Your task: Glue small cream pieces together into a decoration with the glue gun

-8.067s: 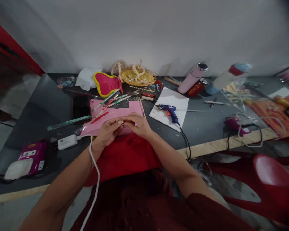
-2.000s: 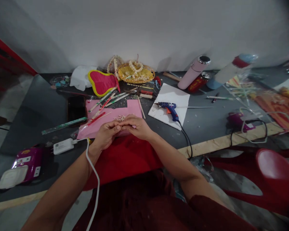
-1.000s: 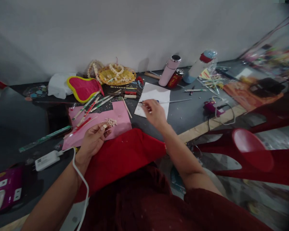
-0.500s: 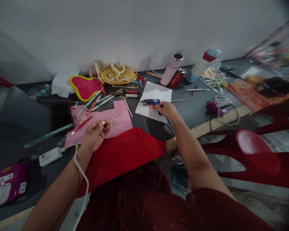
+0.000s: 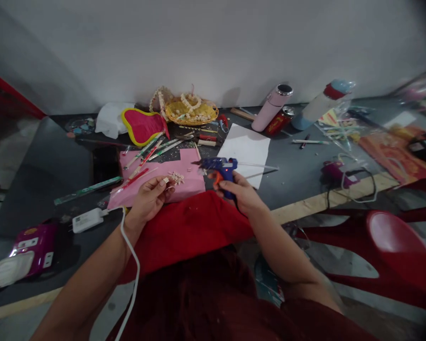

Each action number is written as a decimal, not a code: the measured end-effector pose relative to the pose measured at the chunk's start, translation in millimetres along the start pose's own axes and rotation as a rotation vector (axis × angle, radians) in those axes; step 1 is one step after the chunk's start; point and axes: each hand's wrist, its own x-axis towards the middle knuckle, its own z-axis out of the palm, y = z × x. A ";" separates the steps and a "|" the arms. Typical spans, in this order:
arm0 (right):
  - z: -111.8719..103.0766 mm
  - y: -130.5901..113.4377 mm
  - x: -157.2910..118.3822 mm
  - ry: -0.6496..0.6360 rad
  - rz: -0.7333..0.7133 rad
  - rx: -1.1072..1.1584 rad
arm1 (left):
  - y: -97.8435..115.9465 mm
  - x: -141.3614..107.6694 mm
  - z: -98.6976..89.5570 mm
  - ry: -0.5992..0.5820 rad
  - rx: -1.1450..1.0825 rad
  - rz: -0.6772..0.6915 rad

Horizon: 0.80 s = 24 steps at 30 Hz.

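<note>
My left hand (image 5: 152,198) pinches a small pale piece (image 5: 165,180) above the pink sheet (image 5: 195,183). Just beyond those fingertips lies a little pile of pale pieces (image 5: 176,177). In my right hand (image 5: 238,190) is a blue glue gun (image 5: 218,164) with an orange trigger, its nozzle pointing left over the pink sheet's right edge. A clear glue stick sticks out of the gun's back. Behind the gun is a white sheet (image 5: 250,148), and a red cloth (image 5: 195,227) covers my lap.
Behind stand a yellow basket (image 5: 191,113), a pink flask (image 5: 272,108), a red can (image 5: 279,120) and a blue-and-white bottle (image 5: 319,106). Wrapped sticks and a pink-yellow shape (image 5: 142,127) lie at the left. A white cable (image 5: 131,246) crosses my left forearm.
My right hand has lifted the glue gun off the white sheet and brought it left, nearer my left hand. The camera view has shifted left.
</note>
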 end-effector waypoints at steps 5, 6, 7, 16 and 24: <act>35.4 21.9 -1.2 -0.186 -0.090 0.029 | 0.5 -1.2 -0.2 0.003 -0.011 0.030; 36.6 25.1 -0.5 -0.196 -0.109 0.013 | 0.7 -1.5 -0.2 0.001 -0.018 0.034; 36.7 28.0 0.0 -0.206 -0.128 -0.012 | 0.9 -1.7 -0.3 0.000 -0.025 0.037; 34.6 41.8 -3.8 -0.224 -0.206 -0.291 | -0.1 0.8 -1.9 0.029 -0.040 0.029; 38.3 44.3 -5.6 -0.253 -0.201 -0.226 | 2.1 -1.5 0.9 0.018 -0.022 0.015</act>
